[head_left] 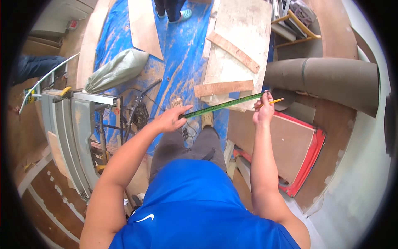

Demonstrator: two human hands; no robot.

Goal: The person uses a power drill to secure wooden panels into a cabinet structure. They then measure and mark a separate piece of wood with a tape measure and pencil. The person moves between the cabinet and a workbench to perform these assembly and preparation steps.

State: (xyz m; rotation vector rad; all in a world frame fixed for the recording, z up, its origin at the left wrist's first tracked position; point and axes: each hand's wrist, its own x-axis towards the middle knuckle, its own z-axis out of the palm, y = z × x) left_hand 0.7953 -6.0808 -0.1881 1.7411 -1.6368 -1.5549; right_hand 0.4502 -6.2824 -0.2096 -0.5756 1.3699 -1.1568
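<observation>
A green measuring tape (224, 105) is stretched in front of me, running between my two hands and rising a little toward the right. My left hand (171, 119) grips its left end, the forefinger reaching out over the blade. The fingers hide what that end looks like. At the tape's other end, my right hand (264, 111) is closed on it with the fingertips. A yellow pencil (277, 100) also sits between the fingers of that hand, sticking out to the right. Beyond the tape lie wooden strips (224, 88) on a pale board (238, 29).
A dusty blue sheet (176, 62) covers the floor. To the left are a grey metal machine (68, 137) and a pale sack (118, 68). At right lie a large brown roll (323, 76) and a red-framed panel (306, 157). Other people's legs (169, 8) show at the far edge.
</observation>
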